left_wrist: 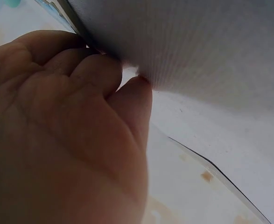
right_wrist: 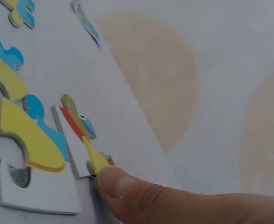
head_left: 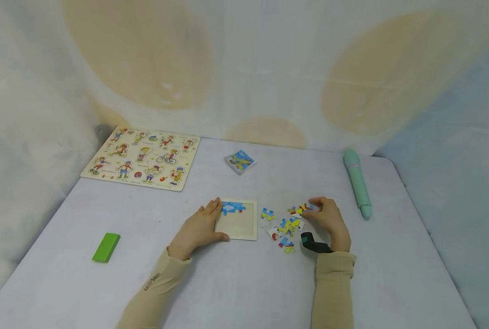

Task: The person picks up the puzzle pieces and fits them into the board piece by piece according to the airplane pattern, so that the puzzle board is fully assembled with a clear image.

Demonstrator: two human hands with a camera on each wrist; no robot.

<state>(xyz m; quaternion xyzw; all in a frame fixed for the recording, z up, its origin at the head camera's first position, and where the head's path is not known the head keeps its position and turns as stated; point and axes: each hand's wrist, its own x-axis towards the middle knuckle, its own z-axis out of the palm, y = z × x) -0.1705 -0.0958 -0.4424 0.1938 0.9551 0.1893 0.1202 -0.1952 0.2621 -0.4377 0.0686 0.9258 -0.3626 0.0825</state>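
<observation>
A pale table (head_left: 244, 288) bears puzzle pieces (head_left: 288, 225) before tan-spotted drapes (head_left: 265, 59)

Clock from table middle, head view. Pale cloth-covered table (head_left: 244, 292) under everything. 10 o'clock, far edge: flat cream picture board (head_left: 172, 180), sports figures in 3 rows, incl. 1 on a bicycle. Just below 9 o'clock: plain green block (head_left: 106, 247), lying flat, long axis 1-to-7. Between 2 and 3 o'clock: mint microphone-shaped object (head_left: 358, 183), on its side, thick end toward 11–12, narrow tip toward 5–6. 12 o'clock, behind table: whitish backdrop (head_left: 265, 59), big tan patches at 11 and 1–2, smaller tan patch near 12. Backdrop's tan patches also in right wrist view.
</observation>
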